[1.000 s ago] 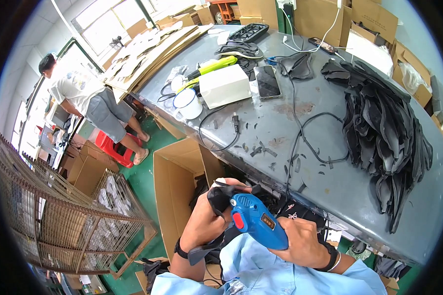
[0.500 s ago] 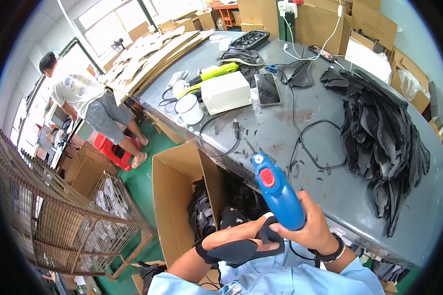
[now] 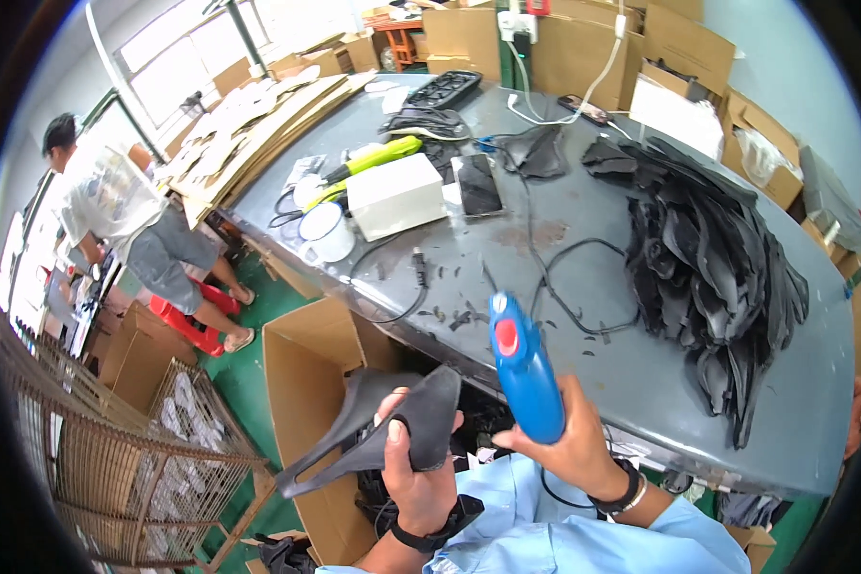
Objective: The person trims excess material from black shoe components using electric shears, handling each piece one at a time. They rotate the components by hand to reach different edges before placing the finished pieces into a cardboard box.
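My left hand (image 3: 419, 483) grips a black, soft-looking piece (image 3: 432, 407) with a broad rounded end and two long arms around a slot. My thumb presses on its face. It is held up over the open cardboard box (image 3: 301, 335) beside the table. In my right hand (image 3: 579, 450) is a blue corded hand tool (image 3: 528, 383) with a red button. Its thin metal tip points away from me, over the near table edge, apart from the black piece. Small dark scraps (image 3: 464, 316) lie on the tabletop just beyond the tip.
On the grey table (image 3: 584, 368) lie a heap of black pieces (image 3: 713, 258), a white box (image 3: 397, 196), a white mug (image 3: 325, 232), a phone (image 3: 478, 185), a yellow-green tool (image 3: 373, 158) and cables. A wire cage (image 3: 115, 450) and a person (image 3: 129, 210) are at left. Someone's hand (image 3: 859, 416) shows at the right edge.
My left hand has turned and risen to the left, bringing the black piece up, spread out and away from the tool. My right hand still holds the blue tool. The view has shifted right.
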Demonstrator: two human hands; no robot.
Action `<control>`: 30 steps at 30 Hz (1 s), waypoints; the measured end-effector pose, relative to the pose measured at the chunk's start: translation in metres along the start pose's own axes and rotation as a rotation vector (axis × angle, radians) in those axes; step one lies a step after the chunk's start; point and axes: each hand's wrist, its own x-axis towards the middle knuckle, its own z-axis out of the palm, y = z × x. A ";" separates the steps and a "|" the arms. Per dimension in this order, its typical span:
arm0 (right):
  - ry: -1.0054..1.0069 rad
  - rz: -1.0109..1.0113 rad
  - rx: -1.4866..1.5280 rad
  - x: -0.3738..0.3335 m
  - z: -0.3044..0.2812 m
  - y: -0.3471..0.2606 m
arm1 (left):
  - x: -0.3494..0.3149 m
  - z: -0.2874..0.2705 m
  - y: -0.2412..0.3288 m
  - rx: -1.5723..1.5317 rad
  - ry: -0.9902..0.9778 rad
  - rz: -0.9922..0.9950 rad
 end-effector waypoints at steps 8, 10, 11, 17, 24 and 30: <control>-0.149 -0.374 -0.588 -0.029 0.008 0.010 | 0.011 -0.017 0.011 0.015 -0.106 0.283; -0.162 -0.389 -0.571 -0.030 0.009 0.009 | 0.008 -0.015 0.012 0.045 -0.098 0.291; -0.160 -0.390 -0.572 -0.030 0.010 0.008 | 0.008 -0.013 0.012 0.077 -0.091 0.296; -0.178 -0.391 -0.563 -0.029 0.007 0.001 | 0.011 -0.026 0.013 0.261 -0.122 0.363; -0.198 -0.406 -0.637 -0.034 -0.002 0.012 | 0.020 -0.014 0.067 0.304 -0.099 0.024; -0.251 -0.405 -0.676 -0.036 -0.005 0.017 | 0.028 -0.011 0.086 0.366 -0.069 -0.021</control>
